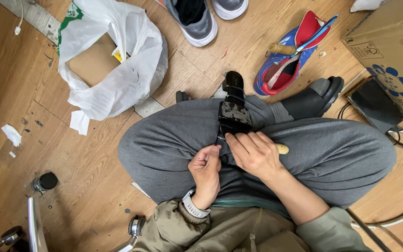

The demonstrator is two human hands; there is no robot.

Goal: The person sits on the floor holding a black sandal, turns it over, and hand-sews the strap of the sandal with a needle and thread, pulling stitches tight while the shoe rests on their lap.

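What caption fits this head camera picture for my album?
Left hand and right hand stitch a black sandal held between grey-trousered knees.

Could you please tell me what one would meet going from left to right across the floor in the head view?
Scrap of white paper → white plastic bag → grey sneaker → blue and red shoe → dark tablet → cardboard box.

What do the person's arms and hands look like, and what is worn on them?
Both hands are bare, without gloves. The left hand has a watch with a light grey band on its wrist. Olive-green jacket sleeves cover the arms; the right sleeve is pushed up, so the forearm behind the right hand is uncovered. No rings can be seen.
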